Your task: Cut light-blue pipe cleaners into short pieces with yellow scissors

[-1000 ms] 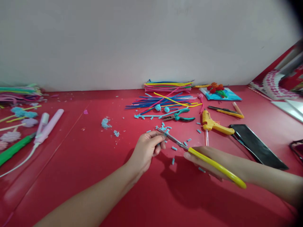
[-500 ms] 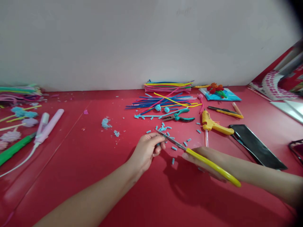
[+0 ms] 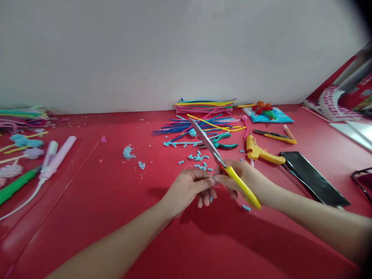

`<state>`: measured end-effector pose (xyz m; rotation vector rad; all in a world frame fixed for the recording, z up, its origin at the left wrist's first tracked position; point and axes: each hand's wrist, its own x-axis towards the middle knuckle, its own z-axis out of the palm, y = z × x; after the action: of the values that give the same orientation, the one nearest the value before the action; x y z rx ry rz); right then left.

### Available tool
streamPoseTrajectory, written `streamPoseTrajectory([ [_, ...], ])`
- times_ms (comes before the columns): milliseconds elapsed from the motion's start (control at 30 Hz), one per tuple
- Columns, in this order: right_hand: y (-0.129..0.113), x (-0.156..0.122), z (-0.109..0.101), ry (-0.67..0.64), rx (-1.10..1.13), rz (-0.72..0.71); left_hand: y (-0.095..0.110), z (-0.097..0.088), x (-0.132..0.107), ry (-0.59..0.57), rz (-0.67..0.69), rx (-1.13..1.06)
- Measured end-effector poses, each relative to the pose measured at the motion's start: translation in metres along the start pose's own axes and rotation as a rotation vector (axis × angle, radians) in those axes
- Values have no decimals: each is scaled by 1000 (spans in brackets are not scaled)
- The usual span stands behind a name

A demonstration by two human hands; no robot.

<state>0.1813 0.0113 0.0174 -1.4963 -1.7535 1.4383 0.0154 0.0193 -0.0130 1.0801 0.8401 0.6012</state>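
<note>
Across the red tabletop (image 3: pixel 101 201), blue snippets (image 3: pixel 198 159) are strewn. Scissors (image 3: pixel 229 171), gripped by the right hand (image 3: pixel 250 174), are best angled clear of the left hand (image 3: pixel 188 188), its fingers pinched, contents unclear.

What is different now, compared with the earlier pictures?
The right hand moved left, up close to the left hand, which shifted slightly right. The scissors, still held, swung off the left hand and now slant more steeply up the picture. The glue gun and pliers stayed put.
</note>
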Motion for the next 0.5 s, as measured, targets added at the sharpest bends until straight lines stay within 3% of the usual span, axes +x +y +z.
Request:
streamPoseTrajectory([
  [167,3,0,2,60,-33,26,0,-1,2,-14,-15,-27],
  [500,-4,3,-2,51,-155,108,1,-3,2,-31,-44,-74],
])
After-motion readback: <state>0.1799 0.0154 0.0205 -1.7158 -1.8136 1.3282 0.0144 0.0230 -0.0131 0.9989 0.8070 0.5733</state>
